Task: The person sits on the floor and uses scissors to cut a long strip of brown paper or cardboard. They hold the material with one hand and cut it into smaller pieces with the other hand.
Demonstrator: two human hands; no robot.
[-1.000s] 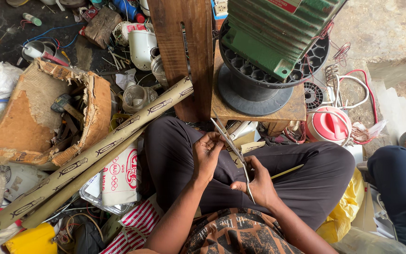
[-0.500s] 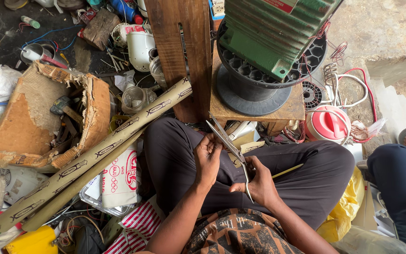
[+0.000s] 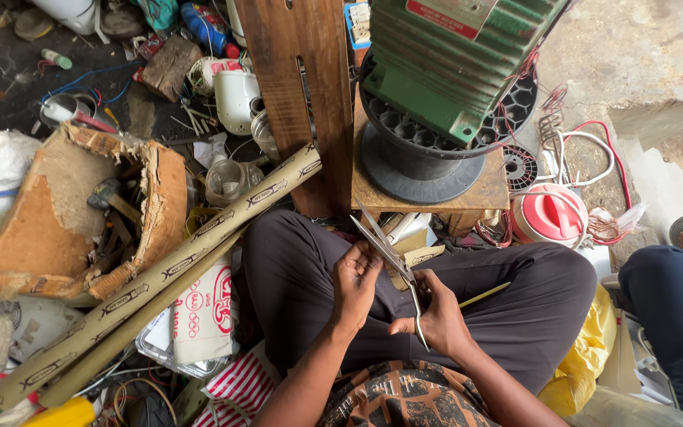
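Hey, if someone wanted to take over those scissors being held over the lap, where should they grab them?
Probably the looped handles, near the right hand, coming from the wearer's side below. The scissors slant with their open blades pointing up and away toward the wooden stand, and the left hand sits by the blades, so that end looks unsafe to grip.

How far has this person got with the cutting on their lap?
Done: nothing cut is visible. In hand: the right hand holds metal scissors, blades open and pointing up-left, while the left hand pinches a small pale piece at the blades. Left: the long cardboard tubes alongside look whole.
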